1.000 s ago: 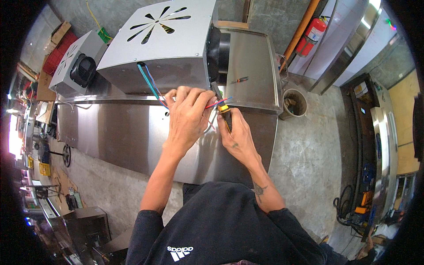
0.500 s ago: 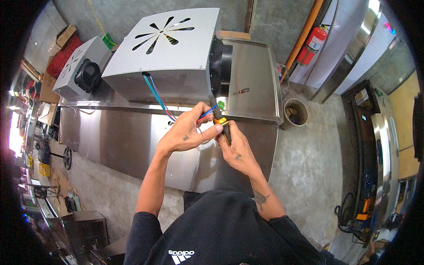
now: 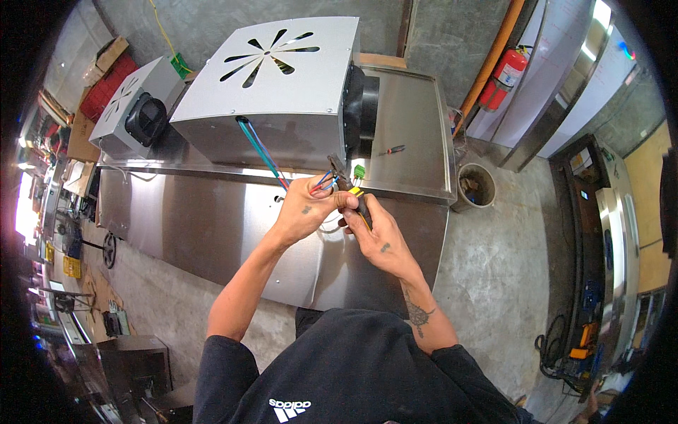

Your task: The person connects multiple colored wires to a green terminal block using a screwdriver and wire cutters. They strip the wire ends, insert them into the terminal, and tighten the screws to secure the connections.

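- Over the steel counter (image 3: 212,219), the left hand (image 3: 305,210) has its fingers closed on red and blue wires (image 3: 264,155), which run from a hole in the metal box (image 3: 272,131).
- The right hand (image 3: 382,234) wraps its fingers around black-and-yellow pliers (image 3: 357,191), their head next to the wire ends.
- A green connector (image 3: 359,172) sits just beside the pliers.
- A small tool (image 3: 390,150) lies farther right.
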Action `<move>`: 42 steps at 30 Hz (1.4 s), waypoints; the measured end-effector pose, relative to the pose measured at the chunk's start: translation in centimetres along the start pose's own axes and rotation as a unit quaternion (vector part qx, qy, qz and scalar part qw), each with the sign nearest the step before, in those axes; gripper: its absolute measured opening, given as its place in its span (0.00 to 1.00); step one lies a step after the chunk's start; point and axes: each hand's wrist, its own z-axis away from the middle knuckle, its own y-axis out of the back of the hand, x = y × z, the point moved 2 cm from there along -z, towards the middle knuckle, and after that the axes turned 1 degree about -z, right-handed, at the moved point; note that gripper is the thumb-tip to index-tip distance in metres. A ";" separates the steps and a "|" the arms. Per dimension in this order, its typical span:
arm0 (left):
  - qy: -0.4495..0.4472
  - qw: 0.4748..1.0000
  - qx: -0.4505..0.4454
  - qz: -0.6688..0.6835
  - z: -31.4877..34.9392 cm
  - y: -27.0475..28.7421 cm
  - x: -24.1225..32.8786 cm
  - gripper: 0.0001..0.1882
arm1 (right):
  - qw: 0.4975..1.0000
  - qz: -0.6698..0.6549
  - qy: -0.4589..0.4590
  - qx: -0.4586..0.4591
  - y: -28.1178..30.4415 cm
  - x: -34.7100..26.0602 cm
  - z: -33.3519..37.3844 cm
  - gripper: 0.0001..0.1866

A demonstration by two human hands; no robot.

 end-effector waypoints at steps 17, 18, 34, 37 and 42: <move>-0.090 0.985 0.014 -0.148 -0.3 0.9 -2.2 0.19 | 0.996 -0.027 -0.024 0.076 -1.8 -1.4 0.8 0.18; -0.089 0.983 -0.010 -0.160 -0.4 1.6 -2.6 0.20 | 0.996 0.015 -0.004 0.091 -1.4 -0.9 0.8 0.18; 0.020 1.000 -0.015 -0.017 0.1 1.3 1.2 0.17 | 0.966 0.191 0.136 0.109 0.2 -1.6 1.1 0.16; 0.018 0.998 0.017 -0.057 0.6 0.0 1.3 0.10 | 0.948 0.260 0.154 0.103 0.2 -1.1 1.4 0.17; 0.008 0.994 0.030 -0.105 1.1 -0.9 0.5 0.07 | 0.999 0.045 -0.011 0.026 0.3 -0.6 1.6 0.19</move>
